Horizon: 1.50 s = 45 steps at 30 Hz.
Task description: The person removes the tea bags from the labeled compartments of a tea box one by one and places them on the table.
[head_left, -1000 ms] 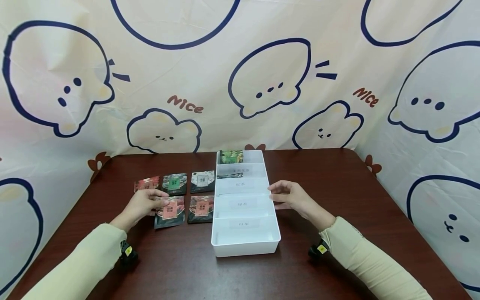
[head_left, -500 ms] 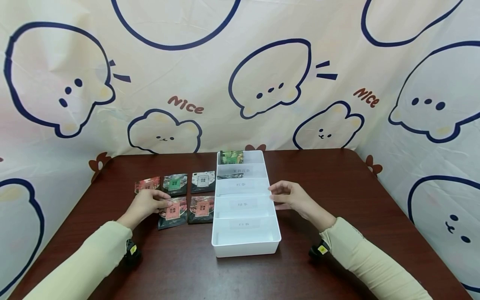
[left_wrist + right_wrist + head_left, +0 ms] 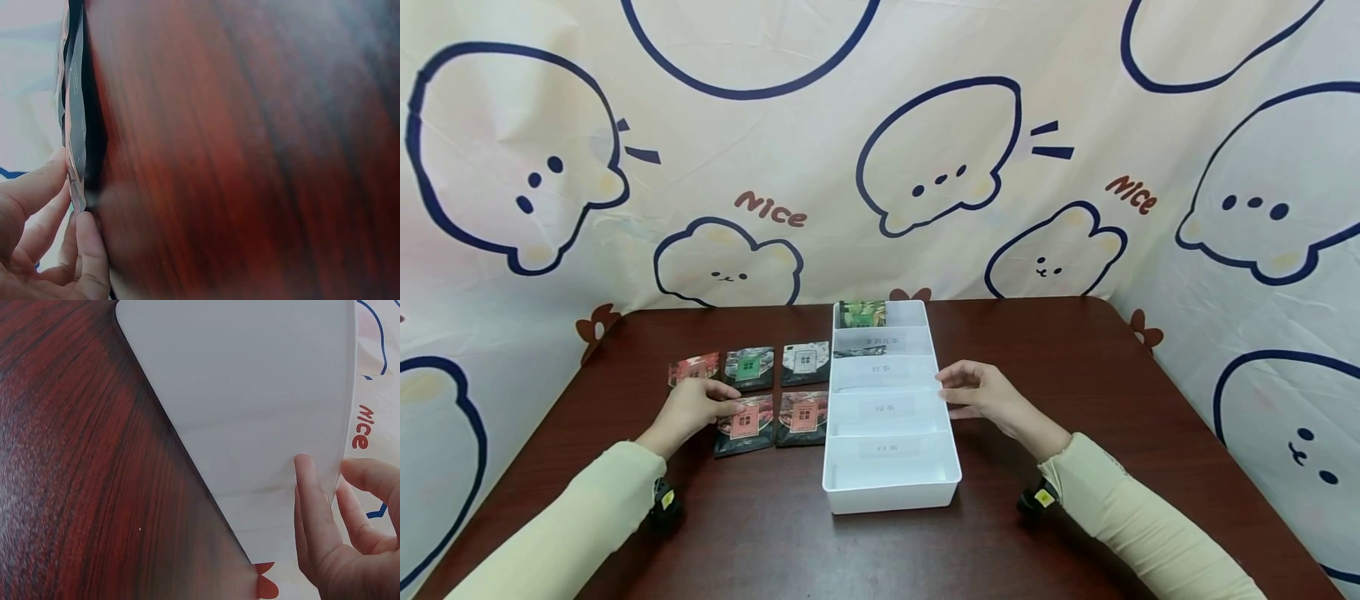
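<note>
Several square tea packets lie on the dark wooden table (image 3: 1075, 350), left of a white divided tray (image 3: 891, 496). My left hand (image 3: 688, 408) pinches the left edge of the near-left packet (image 3: 745, 423), which carries a red label. In the left wrist view the thumb (image 3: 90, 250) and fingers clamp that packet's thin foil edge (image 3: 75, 125). My right hand (image 3: 981, 392) rests against the tray's right wall with loosely curved fingers. The right wrist view shows one finger (image 3: 309, 506) lying flat on the tray's outer wall (image 3: 250, 412).
Another red-labelled packet (image 3: 803, 418) lies beside the pinched one. Behind them sit a red packet (image 3: 694, 368), a green one (image 3: 749, 367) and a white-labelled one (image 3: 805, 363). A green packet (image 3: 862, 314) stands in the tray's farthest compartment. A printed cloth backdrop (image 3: 880, 167) surrounds the table.
The pinched packet has slid and turned slightly to the right with my left hand. My right hand and the tray have stayed still.
</note>
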Motion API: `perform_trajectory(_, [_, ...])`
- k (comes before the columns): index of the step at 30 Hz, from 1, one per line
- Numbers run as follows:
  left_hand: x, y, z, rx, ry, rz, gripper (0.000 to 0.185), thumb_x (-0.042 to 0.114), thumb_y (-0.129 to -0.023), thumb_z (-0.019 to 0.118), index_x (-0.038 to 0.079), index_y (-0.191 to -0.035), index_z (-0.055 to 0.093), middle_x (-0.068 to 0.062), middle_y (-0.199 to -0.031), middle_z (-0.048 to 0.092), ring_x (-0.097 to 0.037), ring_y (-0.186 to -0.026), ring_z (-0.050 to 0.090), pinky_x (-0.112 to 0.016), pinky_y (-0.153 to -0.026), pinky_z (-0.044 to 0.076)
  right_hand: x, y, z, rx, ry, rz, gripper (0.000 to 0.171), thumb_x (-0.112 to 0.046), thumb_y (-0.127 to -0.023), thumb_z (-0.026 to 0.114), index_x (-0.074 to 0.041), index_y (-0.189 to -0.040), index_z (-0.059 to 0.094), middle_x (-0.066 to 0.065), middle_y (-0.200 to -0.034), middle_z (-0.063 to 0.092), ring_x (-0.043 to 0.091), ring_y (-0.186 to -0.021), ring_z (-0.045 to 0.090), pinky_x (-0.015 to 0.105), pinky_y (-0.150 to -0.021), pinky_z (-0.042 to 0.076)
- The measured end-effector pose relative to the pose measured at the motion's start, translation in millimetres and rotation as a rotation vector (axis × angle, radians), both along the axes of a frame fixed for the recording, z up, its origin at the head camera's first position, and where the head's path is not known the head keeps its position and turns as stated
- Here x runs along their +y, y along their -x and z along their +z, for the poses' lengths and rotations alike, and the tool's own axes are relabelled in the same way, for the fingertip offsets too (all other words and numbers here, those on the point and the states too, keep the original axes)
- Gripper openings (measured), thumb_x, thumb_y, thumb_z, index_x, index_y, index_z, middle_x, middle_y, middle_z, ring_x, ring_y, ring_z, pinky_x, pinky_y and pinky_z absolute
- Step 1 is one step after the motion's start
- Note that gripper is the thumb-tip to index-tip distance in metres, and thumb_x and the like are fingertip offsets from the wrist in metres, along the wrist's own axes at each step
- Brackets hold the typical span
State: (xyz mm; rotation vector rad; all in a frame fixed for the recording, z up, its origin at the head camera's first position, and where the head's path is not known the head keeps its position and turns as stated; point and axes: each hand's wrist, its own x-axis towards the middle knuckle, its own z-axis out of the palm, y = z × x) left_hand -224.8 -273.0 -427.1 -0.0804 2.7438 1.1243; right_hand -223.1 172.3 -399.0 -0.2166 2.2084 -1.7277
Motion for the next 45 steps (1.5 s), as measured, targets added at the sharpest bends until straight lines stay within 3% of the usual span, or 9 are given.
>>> perform_trajectory(9, [1, -1.3, 0.9, 0.004, 0.019, 0.011, 0.029, 0.024, -0.085, 0.075, 0.002, -0.104, 0.073, -0.012, -0.096, 0.067, -0.021, -0.073, 0.048, -0.031, -0.057, 0.041, 0, 0.8, -0.6, -0.003, 0.000, 0.004, 0.035, -0.004, -0.089, 0.067, 0.005, -0.120, 0.057, 0.015, -0.105, 0.060, 0.017, -0.086, 0.065, 0.039, -0.075, 0.059])
perform_trajectory(14, [2, -1.2, 0.4, 0.000, 0.014, 0.016, 0.028, 0.022, -0.086, 0.074, 0.001, -0.105, 0.073, -0.009, -0.088, 0.066, -0.020, -0.068, 0.048, -0.031, -0.056, 0.041, 0, 0.8, -0.8, -0.004, -0.003, 0.004, 0.035, -0.004, -0.089, 0.067, 0.005, -0.120, 0.057, 0.016, -0.105, 0.060, 0.018, -0.087, 0.065, 0.039, -0.075, 0.059])
perform_trajectory(22, [3, -2.7, -0.9, -0.003, 0.022, 0.016, 0.027, 0.022, -0.087, 0.073, 0.001, -0.105, 0.073, -0.015, -0.100, 0.070, -0.021, -0.078, 0.053, -0.030, -0.061, 0.043, 1, 0.4, -1.1, -0.003, -0.005, 0.005, 0.035, -0.004, -0.089, 0.067, 0.006, -0.121, 0.057, 0.016, -0.106, 0.059, 0.018, -0.087, 0.065, 0.039, -0.076, 0.059])
perform_trajectory(29, [2, -2.5, 3.7, -0.018, 0.018, 0.032, 0.032, 0.027, -0.087, 0.073, 0.003, -0.109, 0.072, -0.015, -0.103, 0.067, -0.022, -0.075, 0.051, -0.031, -0.060, 0.043, 0, -0.1, -0.5, -0.002, 0.001, 0.003, 0.035, -0.003, -0.089, 0.067, 0.006, -0.120, 0.057, 0.015, -0.105, 0.059, 0.017, -0.087, 0.065, 0.039, -0.075, 0.059])
perform_trajectory(32, [1, -2.6, 10.4, -0.022, -0.001, 0.048, 0.037, 0.032, -0.089, 0.071, 0.004, -0.113, 0.070, -0.021, -0.119, 0.061, -0.025, -0.080, 0.056, -0.033, -0.065, 0.048, 0, -0.3, -0.4, 0.001, 0.002, 0.006, 0.035, -0.004, -0.089, 0.067, 0.006, -0.121, 0.056, 0.016, -0.105, 0.059, 0.017, -0.087, 0.065, 0.039, -0.075, 0.059])
perform_trajectory(36, [2, 0.3, 25.5, -0.004, -0.105, 0.057, 0.047, 0.039, -0.095, 0.061, 0.002, -0.124, 0.063, -0.024, -0.144, 0.044, -0.034, -0.104, 0.060, -0.040, -0.082, 0.055, 0, -0.5, -0.4, -0.004, 0.001, 0.006, 0.035, -0.004, -0.089, 0.067, 0.005, -0.121, 0.057, 0.016, -0.106, 0.059, 0.018, -0.087, 0.065, 0.039, -0.076, 0.059])
perform_trajectory(39, [8, 3.9, 41.5, 0.033, -0.207, 0.060, 0.054, 0.043, -0.099, 0.052, 0.000, -0.131, 0.057, -0.023, -0.144, 0.044, -0.036, -0.116, 0.055, -0.042, -0.090, 0.053, 1, -0.6, -0.3, -0.008, 0.002, 0.002, 0.035, -0.004, -0.089, 0.067, 0.005, -0.120, 0.057, 0.016, -0.106, 0.059, 0.018, -0.087, 0.065, 0.040, -0.076, 0.059])
perform_trajectory(45, [30, 8.8, 73.4, 0.131, -0.279, -0.013, 0.050, 0.042, -0.100, 0.048, 0.004, -0.133, 0.056, -0.019, -0.133, 0.055, -0.021, -0.107, 0.059, -0.032, -0.086, 0.055, 0, -1.0, 0.2, -0.003, 0.002, 0.004, 0.034, -0.004, -0.089, 0.067, 0.005, -0.120, 0.057, 0.016, -0.106, 0.059, 0.018, -0.087, 0.065, 0.040, -0.076, 0.059])
